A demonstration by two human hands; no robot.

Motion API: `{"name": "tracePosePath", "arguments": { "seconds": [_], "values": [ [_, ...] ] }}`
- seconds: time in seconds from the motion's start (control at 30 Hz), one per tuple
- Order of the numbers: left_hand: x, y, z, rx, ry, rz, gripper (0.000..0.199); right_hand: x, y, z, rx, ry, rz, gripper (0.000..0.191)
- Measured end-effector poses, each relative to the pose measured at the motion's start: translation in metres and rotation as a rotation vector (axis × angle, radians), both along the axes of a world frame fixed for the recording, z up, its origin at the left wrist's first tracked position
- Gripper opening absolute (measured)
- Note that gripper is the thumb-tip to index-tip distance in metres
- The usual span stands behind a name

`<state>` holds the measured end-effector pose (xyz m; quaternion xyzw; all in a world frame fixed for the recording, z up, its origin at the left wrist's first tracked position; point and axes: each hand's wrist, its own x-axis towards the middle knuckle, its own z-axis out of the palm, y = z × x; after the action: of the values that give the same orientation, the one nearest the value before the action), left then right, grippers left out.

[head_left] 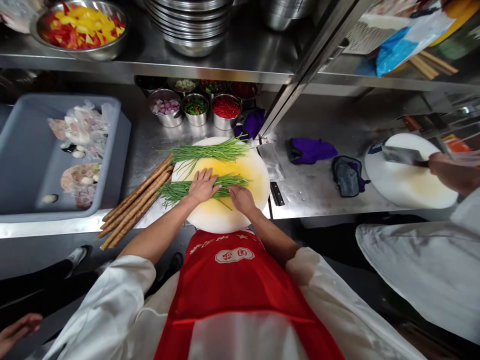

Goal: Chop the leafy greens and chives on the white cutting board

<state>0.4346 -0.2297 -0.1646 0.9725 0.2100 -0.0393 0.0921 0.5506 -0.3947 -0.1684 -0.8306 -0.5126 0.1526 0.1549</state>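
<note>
A round white cutting board, stained yellow in the middle, holds two bunches of thin green chives. The far bunch of chives lies across the board's back part, apart from my hands. My left hand rests flat on the near bunch of chives, its fingers spread. At that bunch's right end, my right hand has its fingers curled round the stalks. Beside the board on the right lies a cleaver with a black handle. Several long brown roots lie against the board's left side.
A grey tub with bagged food stands left. Behind the board are metal cups of chopped peppers and onion, below a shelf. Purple cloths lie right. A co-worker's hand holds a cleaver over another board.
</note>
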Motion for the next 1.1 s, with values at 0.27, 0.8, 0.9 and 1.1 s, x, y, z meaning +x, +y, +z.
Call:
{"name": "tracePosePath", "arguments": {
  "seconds": [0.27, 0.8, 0.9, 1.1],
  "values": [
    [-0.002, 0.002, -0.004, -0.002, -0.015, -0.021, 0.059, 0.017, 0.008, 0.007, -0.07, -0.071, 0.257, 0.033],
    [-0.003, 0.001, -0.005, -0.097, -0.081, 0.018, 0.055, 0.009, 0.01, -0.018, 0.087, -0.208, 0.171, 0.019],
    [-0.004, -0.005, 0.006, -0.132, -0.15, 0.029, 0.052, 0.014, 0.01, -0.009, 0.217, -0.054, 0.071, 0.014],
    [-0.011, -0.034, 0.032, -0.374, -0.473, -0.027, 0.034, 0.006, 0.023, 0.019, 0.548, 0.776, -0.321, 0.022]
  ]
}}
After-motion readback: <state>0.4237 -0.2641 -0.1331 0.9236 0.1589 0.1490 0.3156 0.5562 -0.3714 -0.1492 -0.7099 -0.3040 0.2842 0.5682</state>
